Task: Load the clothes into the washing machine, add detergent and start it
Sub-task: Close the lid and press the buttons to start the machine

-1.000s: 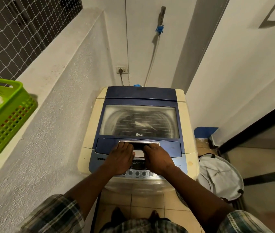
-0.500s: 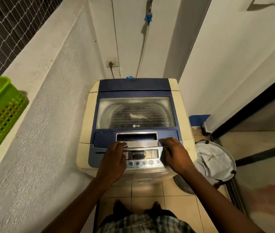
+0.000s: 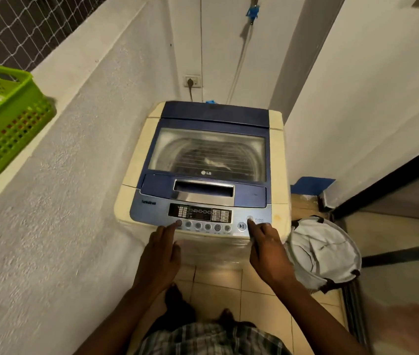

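A top-loading washing machine point(image 3: 276, 160) with a cream body stands in front of me, its blue lid point(image 3: 211, 149) closed. Through the lid's window I see clothes point(image 3: 213, 162) in the drum. The control panel point(image 3: 200, 216) runs along the front edge with a row of round buttons. My right hand point(image 3: 267, 249) points one finger onto the power button point(image 3: 249, 218) at the panel's right end. My left hand point(image 3: 159, 254) hovers at the panel's left, its finger touching or just short of the leftmost button point(image 3: 179, 222). Neither hand holds anything.
A green plastic basket point(image 3: 3, 119) sits on the wall ledge at the left. A white laundry bag point(image 3: 323, 254) stands on the floor right of the machine. Behind the machine are a wall socket point(image 3: 192, 82) and a hose point(image 3: 239, 62). A glass door frame is at the right.
Both hands left the lid handle and slid down to the control panel. The right hand moved right to the power button; the left hand moved to the leftmost button.
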Motion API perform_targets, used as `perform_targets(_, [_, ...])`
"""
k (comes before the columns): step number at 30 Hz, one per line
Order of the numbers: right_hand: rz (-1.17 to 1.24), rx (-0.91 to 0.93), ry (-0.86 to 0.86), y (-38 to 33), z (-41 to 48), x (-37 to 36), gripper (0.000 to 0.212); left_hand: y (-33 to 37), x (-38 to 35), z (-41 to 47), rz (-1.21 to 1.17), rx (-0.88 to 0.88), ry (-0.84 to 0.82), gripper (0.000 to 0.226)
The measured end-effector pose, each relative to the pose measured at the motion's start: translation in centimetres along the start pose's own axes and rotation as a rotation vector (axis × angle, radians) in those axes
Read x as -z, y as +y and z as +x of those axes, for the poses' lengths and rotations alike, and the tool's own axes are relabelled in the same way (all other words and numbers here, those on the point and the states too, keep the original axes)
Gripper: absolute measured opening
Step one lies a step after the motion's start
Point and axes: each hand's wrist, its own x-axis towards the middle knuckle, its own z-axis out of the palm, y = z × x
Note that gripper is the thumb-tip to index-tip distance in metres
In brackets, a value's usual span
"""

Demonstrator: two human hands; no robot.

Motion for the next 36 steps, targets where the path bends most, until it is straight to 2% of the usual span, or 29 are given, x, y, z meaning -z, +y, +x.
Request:
perform_targets(9, [-0.072,-0.04,-0.015,-0.2,0.3,-0.3,0.066,0.1,0.1,-0.7,0.049,0.032,-0.026,0.054])
perform_targets(17, [-0.07,-0.105,-0.033,-1.1,0.6,-0.3,0.067,-0.6,0.4,0.0,0.061,-0.039,-0.087,0.058])
perform_targets(23, [-0.075,-0.099,-0.029,-1.3,0.6,-0.2,0.063,-0.5,0.4,0.6,0.065,-0.043,-0.125,0.057])
perform_targets(28, [-0.044,-0.043,-0.029,-1.1,-0.2,0.4,0.07,-0.5,0.8,0.7,0.068,-0.07,-0.117,0.055])
perform_targets(36, [0.057,-0.048,-0.005,-2.2,-2.1,0.0,0.058,-1.5,0.8,0.4,0.084,-0.094,-0.123,0.06])
